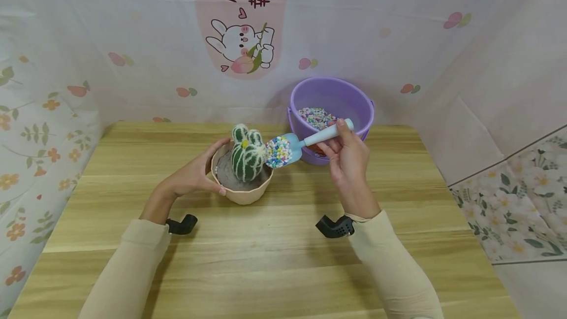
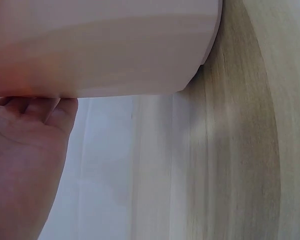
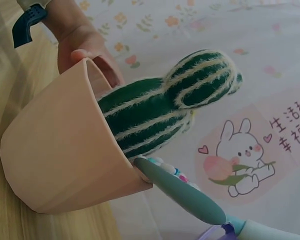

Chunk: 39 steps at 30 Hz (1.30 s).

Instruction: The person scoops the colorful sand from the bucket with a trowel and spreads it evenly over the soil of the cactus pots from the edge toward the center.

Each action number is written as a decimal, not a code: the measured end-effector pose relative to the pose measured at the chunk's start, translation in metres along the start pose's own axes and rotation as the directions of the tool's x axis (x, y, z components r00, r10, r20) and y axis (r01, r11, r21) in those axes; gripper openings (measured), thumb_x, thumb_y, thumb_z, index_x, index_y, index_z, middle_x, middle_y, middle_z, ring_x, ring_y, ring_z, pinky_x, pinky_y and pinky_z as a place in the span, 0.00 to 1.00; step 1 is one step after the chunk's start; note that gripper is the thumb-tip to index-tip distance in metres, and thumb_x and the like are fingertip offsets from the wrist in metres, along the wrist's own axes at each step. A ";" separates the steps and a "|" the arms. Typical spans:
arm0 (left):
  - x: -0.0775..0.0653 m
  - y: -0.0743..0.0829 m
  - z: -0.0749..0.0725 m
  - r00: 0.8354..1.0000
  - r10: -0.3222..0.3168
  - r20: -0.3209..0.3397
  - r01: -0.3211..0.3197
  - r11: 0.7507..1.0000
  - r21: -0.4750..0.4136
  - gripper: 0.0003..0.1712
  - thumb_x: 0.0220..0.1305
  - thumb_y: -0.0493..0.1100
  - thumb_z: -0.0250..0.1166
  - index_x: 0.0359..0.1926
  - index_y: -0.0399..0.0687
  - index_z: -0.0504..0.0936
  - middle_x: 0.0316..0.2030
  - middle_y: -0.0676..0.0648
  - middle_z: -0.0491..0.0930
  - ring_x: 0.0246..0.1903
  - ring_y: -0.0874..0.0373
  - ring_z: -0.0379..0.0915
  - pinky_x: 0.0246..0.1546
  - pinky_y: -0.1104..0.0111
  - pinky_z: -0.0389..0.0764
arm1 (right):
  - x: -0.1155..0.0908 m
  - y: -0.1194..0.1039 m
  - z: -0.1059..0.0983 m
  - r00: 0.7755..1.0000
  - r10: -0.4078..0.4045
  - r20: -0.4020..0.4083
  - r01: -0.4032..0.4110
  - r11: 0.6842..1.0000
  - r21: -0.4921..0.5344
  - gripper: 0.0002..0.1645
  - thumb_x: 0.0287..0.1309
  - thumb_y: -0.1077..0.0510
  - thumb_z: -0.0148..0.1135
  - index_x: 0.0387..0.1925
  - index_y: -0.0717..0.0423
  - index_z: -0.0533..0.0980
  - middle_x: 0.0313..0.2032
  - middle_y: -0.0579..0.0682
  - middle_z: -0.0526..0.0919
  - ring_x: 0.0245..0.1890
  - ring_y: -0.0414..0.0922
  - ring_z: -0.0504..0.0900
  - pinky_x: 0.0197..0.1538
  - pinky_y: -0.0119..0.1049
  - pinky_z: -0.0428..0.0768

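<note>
A green cactus (image 1: pixel 247 160) with white woolly stripes stands in a pale peach flower pot (image 1: pixel 244 197) on the table, with grey soil around its base. My left hand (image 1: pixel 192 174) holds the pot from the left, thumb at the front and fingers behind. In the left wrist view the pot's wall (image 2: pixel 115 55) fills the top. My right hand (image 1: pixel 350 159) grips the handle of a light blue scoop (image 1: pixel 294 146). Small multicoloured pebbles (image 1: pixel 278 151) heap in the scoop, whose tip lies at the pot's right rim in the right wrist view, close beside the cactus.
Behind the scoop and my right hand stands a purple bucket (image 1: pixel 332 90), partly filled with more of the coloured pebbles (image 1: pixel 315 117). The wooden table (image 1: pixel 257 270) ends at a patterned cloth backdrop (image 1: pixel 155 78).
</note>
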<state>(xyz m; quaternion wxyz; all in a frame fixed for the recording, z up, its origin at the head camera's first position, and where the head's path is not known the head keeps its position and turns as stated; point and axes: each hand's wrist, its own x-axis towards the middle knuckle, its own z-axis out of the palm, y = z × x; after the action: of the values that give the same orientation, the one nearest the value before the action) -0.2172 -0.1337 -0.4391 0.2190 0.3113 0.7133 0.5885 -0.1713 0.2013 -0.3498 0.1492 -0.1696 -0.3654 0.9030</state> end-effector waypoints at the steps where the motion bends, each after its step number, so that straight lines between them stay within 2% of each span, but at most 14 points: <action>1: 0.000 0.000 0.000 1.000 -0.002 0.000 0.002 1.000 0.002 0.70 0.42 0.32 0.79 0.77 0.53 0.41 0.76 0.47 0.41 0.73 0.48 0.41 0.62 0.77 0.62 | 0.000 0.000 0.000 1.000 -0.006 -0.002 0.006 1.000 -0.005 0.12 0.61 0.59 0.65 0.39 0.67 0.79 0.28 0.56 0.84 0.28 0.48 0.87 0.37 0.46 0.85; 3: 0.001 0.001 0.000 1.000 -0.008 0.004 0.008 1.000 0.015 0.70 0.42 0.33 0.79 0.77 0.52 0.41 0.76 0.48 0.41 0.74 0.48 0.41 0.64 0.73 0.61 | 0.000 0.000 0.000 1.000 -0.009 -0.004 0.009 1.000 0.000 0.13 0.61 0.59 0.66 0.39 0.68 0.79 0.27 0.56 0.84 0.27 0.48 0.87 0.37 0.46 0.85; 9: -0.002 0.007 0.001 1.000 -0.030 0.001 0.030 0.998 0.057 0.72 0.43 0.36 0.80 0.78 0.51 0.37 0.77 0.48 0.38 0.75 0.48 0.38 0.70 0.47 0.51 | 0.000 0.000 0.001 1.000 -0.007 0.002 0.007 1.000 0.008 0.13 0.61 0.60 0.65 0.40 0.70 0.78 0.27 0.57 0.84 0.27 0.48 0.87 0.37 0.47 0.85; 12: -0.005 0.012 0.002 0.999 -0.036 -0.014 0.038 0.993 0.115 0.72 0.45 0.38 0.79 0.78 0.55 0.36 0.77 0.47 0.38 0.75 0.47 0.37 0.70 0.43 0.49 | 0.000 0.000 0.002 1.000 -0.006 0.003 0.006 1.000 0.007 0.16 0.60 0.60 0.66 0.44 0.71 0.77 0.28 0.57 0.84 0.28 0.49 0.87 0.38 0.47 0.84; 15: -0.007 0.016 0.005 0.998 -0.043 -0.048 0.052 0.977 0.205 0.71 0.46 0.42 0.79 0.78 0.57 0.35 0.77 0.46 0.38 0.74 0.46 0.39 0.69 0.41 0.49 | 0.000 0.001 0.002 1.000 -0.006 0.006 0.006 1.000 0.007 0.18 0.60 0.60 0.66 0.45 0.71 0.77 0.29 0.57 0.84 0.28 0.49 0.87 0.39 0.48 0.84; 18: -0.009 0.020 0.011 0.994 -0.051 -0.095 0.076 0.957 0.280 0.72 0.46 0.46 0.80 0.78 0.54 0.36 0.77 0.46 0.39 0.74 0.45 0.39 0.69 0.41 0.50 | 0.000 0.001 0.001 1.000 -0.003 0.009 0.003 1.000 0.010 0.18 0.60 0.60 0.66 0.46 0.70 0.76 0.30 0.57 0.84 0.29 0.49 0.87 0.40 0.48 0.83; 21: -0.008 0.023 0.017 0.989 -0.067 -0.132 0.107 0.940 0.323 0.74 0.43 0.49 0.81 0.78 0.49 0.36 0.77 0.44 0.39 0.75 0.44 0.37 0.69 0.42 0.50 | 0.000 0.001 0.002 1.000 0.000 0.008 0.000 1.000 0.018 0.18 0.60 0.60 0.66 0.46 0.70 0.76 0.29 0.57 0.84 0.27 0.49 0.87 0.38 0.47 0.84; 24: -0.006 0.024 0.018 0.988 -0.071 -0.135 0.115 0.929 0.351 0.76 0.41 0.51 0.82 0.77 0.46 0.36 0.76 0.43 0.41 0.75 0.46 0.37 0.70 0.43 0.50 | 0.000 0.001 0.002 1.000 -0.003 0.008 0.003 1.000 0.017 0.17 0.60 0.60 0.66 0.44 0.69 0.77 0.28 0.56 0.84 0.26 0.48 0.87 0.37 0.47 0.84; 31: -0.003 0.025 0.012 0.992 -0.076 -0.105 0.108 0.930 0.352 0.74 0.40 0.51 0.82 0.78 0.48 0.39 0.76 0.49 0.45 0.75 0.48 0.38 0.70 0.43 0.49 | 0.000 0.001 0.003 1.000 -0.011 0.007 0.011 1.000 0.003 0.14 0.60 0.59 0.67 0.42 0.68 0.78 0.28 0.57 0.84 0.27 0.49 0.87 0.37 0.46 0.84; 35: -0.001 0.024 0.006 0.992 -0.100 -0.077 0.119 0.939 0.321 0.72 0.41 0.49 0.82 0.78 0.54 0.41 0.76 0.49 0.45 0.74 0.47 0.40 0.69 0.42 0.50 | 0.001 0.000 0.003 1.000 -0.015 0.004 0.015 1.000 -0.001 0.15 0.60 0.59 0.66 0.43 0.68 0.77 0.27 0.56 0.84 0.28 0.48 0.87 0.36 0.46 0.84; 39: 0.000 0.023 0.001 0.993 -0.107 -0.040 0.114 0.951 0.286 0.71 0.42 0.47 0.82 0.78 0.56 0.41 0.76 0.49 0.46 0.74 0.47 0.41 0.69 0.42 0.50 | 0.002 0.001 0.003 1.000 -0.016 -0.003 0.016 1.000 -0.004 0.11 0.61 0.60 0.66 0.40 0.66 0.79 0.27 0.56 0.84 0.27 0.48 0.87 0.36 0.46 0.84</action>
<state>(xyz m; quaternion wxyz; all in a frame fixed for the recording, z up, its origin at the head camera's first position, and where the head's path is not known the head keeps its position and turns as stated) -0.2121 -0.1306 -0.4170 0.1952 0.2925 0.8103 0.4688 -0.1742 0.1995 -0.3482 0.1568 -0.1683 -0.3682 0.9009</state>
